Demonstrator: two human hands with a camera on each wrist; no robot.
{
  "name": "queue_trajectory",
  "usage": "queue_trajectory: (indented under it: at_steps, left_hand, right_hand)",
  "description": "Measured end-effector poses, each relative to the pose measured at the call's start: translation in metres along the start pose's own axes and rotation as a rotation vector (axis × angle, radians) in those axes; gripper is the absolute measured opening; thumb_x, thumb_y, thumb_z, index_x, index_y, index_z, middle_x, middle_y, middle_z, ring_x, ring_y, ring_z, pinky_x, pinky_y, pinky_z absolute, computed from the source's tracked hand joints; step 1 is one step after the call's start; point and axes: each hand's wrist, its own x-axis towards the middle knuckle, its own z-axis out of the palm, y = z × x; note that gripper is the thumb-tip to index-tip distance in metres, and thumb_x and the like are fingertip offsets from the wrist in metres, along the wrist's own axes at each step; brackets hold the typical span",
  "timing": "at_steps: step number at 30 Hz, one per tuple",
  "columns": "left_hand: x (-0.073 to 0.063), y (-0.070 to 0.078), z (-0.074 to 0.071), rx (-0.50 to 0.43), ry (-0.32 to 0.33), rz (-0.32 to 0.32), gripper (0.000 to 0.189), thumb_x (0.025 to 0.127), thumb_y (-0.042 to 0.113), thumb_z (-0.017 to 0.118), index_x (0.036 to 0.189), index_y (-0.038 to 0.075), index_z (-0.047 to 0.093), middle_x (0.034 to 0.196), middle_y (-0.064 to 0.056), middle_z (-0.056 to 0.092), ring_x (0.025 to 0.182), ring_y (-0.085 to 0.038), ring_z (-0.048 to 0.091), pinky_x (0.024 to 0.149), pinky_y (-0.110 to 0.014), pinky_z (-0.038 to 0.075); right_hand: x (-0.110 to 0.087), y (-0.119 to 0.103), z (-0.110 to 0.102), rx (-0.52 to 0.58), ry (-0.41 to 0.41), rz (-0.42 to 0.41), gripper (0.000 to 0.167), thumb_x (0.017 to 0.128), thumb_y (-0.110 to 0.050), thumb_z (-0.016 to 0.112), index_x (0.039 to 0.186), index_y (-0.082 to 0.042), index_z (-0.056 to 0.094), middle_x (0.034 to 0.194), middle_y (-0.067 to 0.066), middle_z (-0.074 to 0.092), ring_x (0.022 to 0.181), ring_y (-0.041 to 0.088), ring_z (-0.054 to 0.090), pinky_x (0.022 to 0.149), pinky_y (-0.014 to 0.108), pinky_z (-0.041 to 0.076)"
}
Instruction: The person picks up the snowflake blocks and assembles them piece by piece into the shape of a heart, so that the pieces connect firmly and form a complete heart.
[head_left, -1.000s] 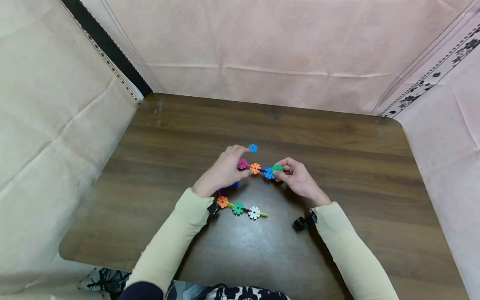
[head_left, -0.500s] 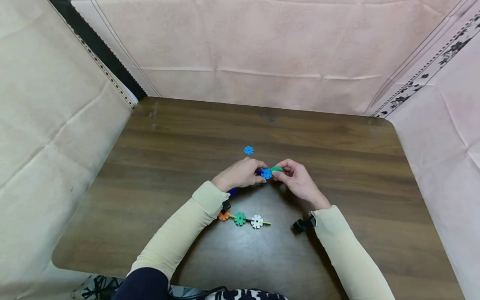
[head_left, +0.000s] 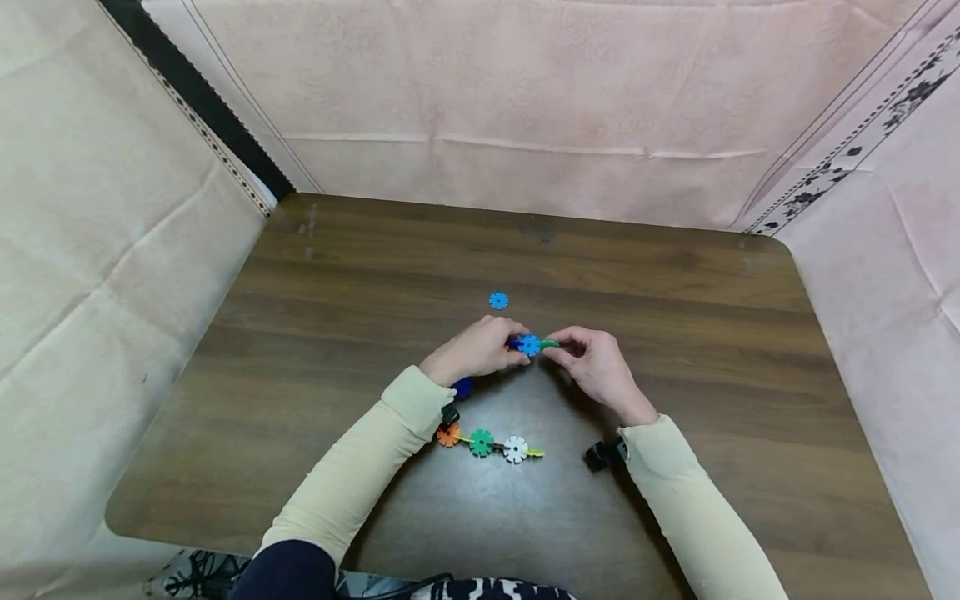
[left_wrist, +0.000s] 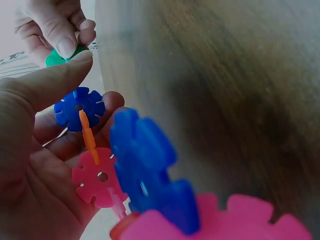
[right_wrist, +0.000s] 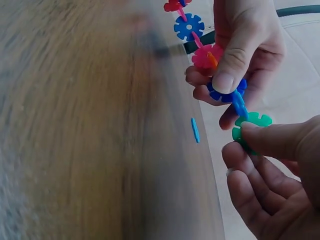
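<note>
My left hand (head_left: 480,348) pinches a dark blue notched disc (right_wrist: 224,91), part of a chain of interlocking plastic discs. Beyond its fingertips a light blue disc (head_left: 529,345) joins on, seen face-on from the head. At the chain's end my right hand (head_left: 598,368) pinches a green disc (right_wrist: 252,131) between thumb and fingers. The green and light blue discs touch, edge to face. Past the left palm the chain continues with an orange disc (left_wrist: 88,137), seen edge-on, and a pink disc (left_wrist: 95,177). Much of this stretch is hidden from the head view by the left hand.
A loose blue disc (head_left: 498,301) lies on the wooden table (head_left: 675,292) beyond the left hand. Nearer the body, the chain's other stretch has orange (head_left: 447,435), green (head_left: 482,443) and white (head_left: 515,450) discs. Pale cloth (head_left: 480,100) hangs around the table.
My left hand has moved right along the chain, covering the pink and orange discs, and grips close to the light blue disc. The green disc has turned from partly face-on to edge-on.
</note>
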Motion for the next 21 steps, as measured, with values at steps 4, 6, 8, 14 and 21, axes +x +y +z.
queue_trajectory:
  at_steps: [4, 6, 8, 14, 21]
  left_hand:
    - [0.0, 0.0, 0.0, 0.015, 0.002, -0.002, 0.022, 0.092, 0.022, 0.069, 0.11, 0.009, 0.07, 0.081, 0.002, 0.062, 0.06, -0.008, 0.051, 0.056, -0.02, 0.043]
    - [-0.001, 0.001, 0.0, 0.025, 0.005, -0.001, 0.017, 0.093, 0.022, 0.068, 0.105, 0.01, 0.07, 0.076, 0.002, 0.058, 0.059, -0.008, 0.047, 0.055, -0.02, 0.038]
    - [-0.001, 0.001, -0.001, 0.033, 0.014, 0.006, 0.012, 0.093, 0.021, 0.067, 0.098, 0.011, 0.07, 0.072, 0.002, 0.055, 0.057, -0.008, 0.044, 0.054, -0.019, 0.036]
    - [-0.001, 0.002, -0.003, 0.057, 0.028, 0.044, 0.01, 0.094, 0.016, 0.066, 0.085, 0.011, 0.066, 0.07, -0.001, 0.057, 0.058, -0.009, 0.045, 0.055, -0.019, 0.037]
    - [-0.002, 0.001, -0.004, 0.064, 0.027, 0.077, 0.007, 0.095, 0.012, 0.063, 0.09, 0.01, 0.067, 0.08, -0.007, 0.066, 0.062, -0.009, 0.052, 0.058, -0.018, 0.042]
  right_hand:
    - [0.001, -0.003, 0.002, -0.014, 0.025, -0.029, 0.007, 0.087, -0.017, 0.075, 0.094, -0.019, 0.076, 0.084, -0.004, 0.072, 0.062, 0.013, 0.059, 0.05, 0.027, 0.05]
    - [0.002, -0.006, 0.003, -0.021, 0.033, -0.053, 0.007, 0.086, -0.017, 0.075, 0.093, -0.018, 0.077, 0.084, -0.005, 0.072, 0.062, 0.013, 0.059, 0.05, 0.027, 0.05]
    - [0.004, -0.008, 0.002, -0.025, 0.037, -0.071, 0.007, 0.086, -0.018, 0.076, 0.092, -0.018, 0.078, 0.085, -0.006, 0.072, 0.062, 0.014, 0.06, 0.049, 0.028, 0.05]
    - [0.007, -0.011, -0.001, 0.025, 0.007, -0.075, 0.008, 0.086, -0.013, 0.075, 0.092, -0.017, 0.078, 0.087, -0.001, 0.074, 0.061, 0.025, 0.063, 0.049, 0.028, 0.05]
    - [0.011, -0.012, -0.003, 0.036, -0.021, -0.084, 0.009, 0.086, -0.012, 0.074, 0.092, -0.018, 0.079, 0.088, -0.001, 0.074, 0.06, 0.023, 0.061, 0.05, 0.028, 0.049]
